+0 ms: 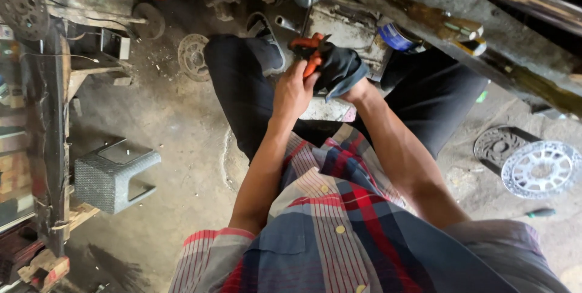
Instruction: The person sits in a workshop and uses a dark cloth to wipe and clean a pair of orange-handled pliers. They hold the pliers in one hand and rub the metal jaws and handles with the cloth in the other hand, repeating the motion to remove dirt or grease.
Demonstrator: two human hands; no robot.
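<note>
Head view, left to right: a grey plastic stool (115, 175) stands at lower left on the concrete floor (176, 129). At upper centre the left hand (293, 91) has its fingers clamped on orange-handled pliers (310, 56). Just beside it the right hand (354, 90) (mostly hidden) grips a dark cloth (339, 68) touching the pliers. A brake disc (541, 168) lies at right.

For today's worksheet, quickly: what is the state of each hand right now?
Left hand: closed on the orange-handled pliers.
Right hand: mostly hidden under the dark cloth that it holds; the fingers cannot be seen.
</note>
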